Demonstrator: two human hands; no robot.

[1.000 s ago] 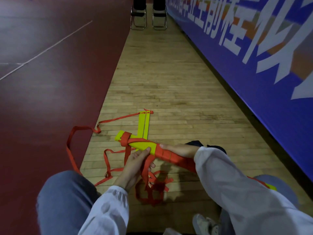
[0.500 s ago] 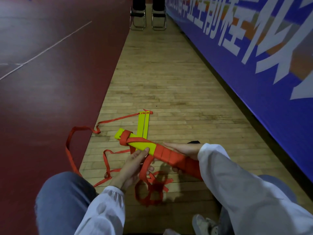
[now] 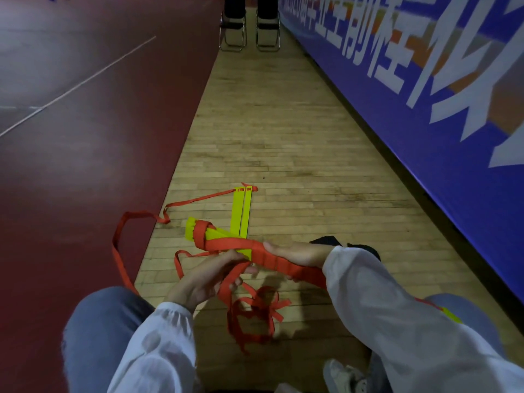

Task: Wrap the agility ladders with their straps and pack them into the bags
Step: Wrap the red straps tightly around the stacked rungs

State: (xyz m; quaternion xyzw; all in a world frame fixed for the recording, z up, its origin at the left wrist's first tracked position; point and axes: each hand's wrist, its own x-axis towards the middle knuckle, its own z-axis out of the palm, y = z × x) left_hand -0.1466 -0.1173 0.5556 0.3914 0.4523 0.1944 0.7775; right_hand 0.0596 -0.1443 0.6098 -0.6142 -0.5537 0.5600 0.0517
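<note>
Slanting just above the wooden floor [image 3: 283,137], the ladder [image 3: 224,236] is held as a stacked bundle of yellow rungs, its near half already bound in red strap [image 3: 272,260] turns. The bundle is gripped by the right hand [image 3: 297,253], whose fingers [image 3: 292,277] are curled under it while the thumb is laid along its top. One strap turn is looped round the bundle's far end, where the yellow rung ends are left bare. The free run of strap is pinched by the left hand [image 3: 204,279], just beside and below the bundle, with its fingers [image 3: 229,255] closed over the band. From that hand the strap is dropped into a loose tangle [image 3: 255,316] on the floor between the knees. Two more rungs [image 3: 242,214] are laid flat side by side on the floor beyond the bundle, joined at their far end by strap that is trailed left onto the dark red mat [image 3: 85,165] and curved back towards the left knee [image 3: 99,336]. A dark object [image 3: 326,240] is partly hidden behind the right hand; what it is cannot be told. A blue banner [image 3: 425,109] with large white characters is stood along the right edge of the floor, and two chairs [image 3: 249,32] are placed at its far end.
</note>
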